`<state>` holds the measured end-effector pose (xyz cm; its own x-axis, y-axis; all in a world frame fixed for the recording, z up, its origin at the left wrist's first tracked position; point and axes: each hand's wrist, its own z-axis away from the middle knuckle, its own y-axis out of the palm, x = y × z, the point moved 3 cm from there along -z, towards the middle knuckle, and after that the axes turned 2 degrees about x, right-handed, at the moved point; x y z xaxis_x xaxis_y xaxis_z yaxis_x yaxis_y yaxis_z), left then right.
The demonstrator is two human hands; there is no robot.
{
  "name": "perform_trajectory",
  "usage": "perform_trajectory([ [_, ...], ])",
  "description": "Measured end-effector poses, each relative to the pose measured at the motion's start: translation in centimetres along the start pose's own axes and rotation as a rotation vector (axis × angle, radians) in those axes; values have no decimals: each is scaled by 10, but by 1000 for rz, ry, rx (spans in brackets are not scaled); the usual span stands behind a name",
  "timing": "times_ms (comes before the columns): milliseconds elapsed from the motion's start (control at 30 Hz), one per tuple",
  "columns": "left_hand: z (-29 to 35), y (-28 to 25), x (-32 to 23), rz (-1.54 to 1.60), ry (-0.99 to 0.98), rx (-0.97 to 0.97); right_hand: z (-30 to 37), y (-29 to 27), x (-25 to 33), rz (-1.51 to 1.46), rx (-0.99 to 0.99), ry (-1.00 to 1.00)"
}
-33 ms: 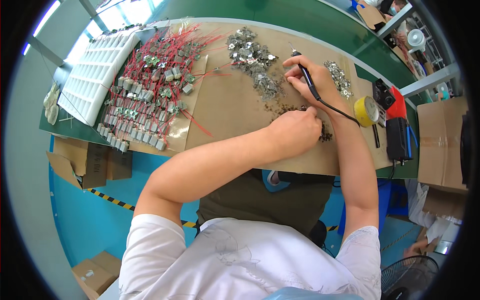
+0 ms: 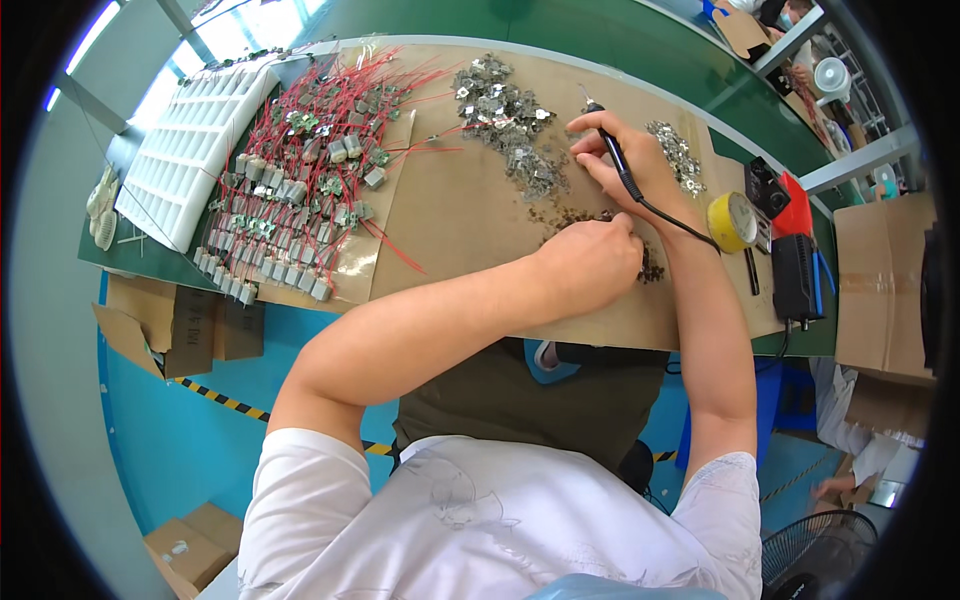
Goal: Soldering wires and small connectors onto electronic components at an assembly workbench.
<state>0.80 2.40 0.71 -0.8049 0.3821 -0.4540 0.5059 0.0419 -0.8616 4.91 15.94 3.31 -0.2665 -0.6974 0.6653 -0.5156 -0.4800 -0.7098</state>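
Note:
In my right hand (image 2: 635,165) I hold a black soldering iron (image 2: 617,160), its thin metal tip pointing up and away from me. My left hand (image 2: 592,262) is closed over a scatter of small dark brown parts (image 2: 652,268); what its fingers pinch, if anything, is hidden. Just beyond lies a heap of small silvery metal parts (image 2: 500,105), and a smaller pile of similar bright parts (image 2: 677,155) sits right of my right hand. On the left, many small grey motors (image 2: 275,225) with red wires cover the table.
A white compartmented tray (image 2: 190,150) stands at the far left. To the right are a yellow tape roll (image 2: 732,222), a black soldering station (image 2: 797,278) and a cardboard box (image 2: 885,285). The iron's cable runs along my right forearm. A fan (image 2: 825,550) stands at lower right.

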Motion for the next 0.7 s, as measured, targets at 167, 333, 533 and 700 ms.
perform_trajectory([
  [167, 0, -1, -1, -36, 20, -4, 28, -20, 2, 7, -65, 47],
  [333, 2, -1, 1, -27, 16, 21, 85, -34, 9, -17, -387, 94],
  [533, -1, -2, 0, 75, -64, -24, 149, -7, -10, -144, -623, 102],
  [700, 10, -47, -7, 8, -106, -204, 147, -7, -3, -43, -605, 16],
])
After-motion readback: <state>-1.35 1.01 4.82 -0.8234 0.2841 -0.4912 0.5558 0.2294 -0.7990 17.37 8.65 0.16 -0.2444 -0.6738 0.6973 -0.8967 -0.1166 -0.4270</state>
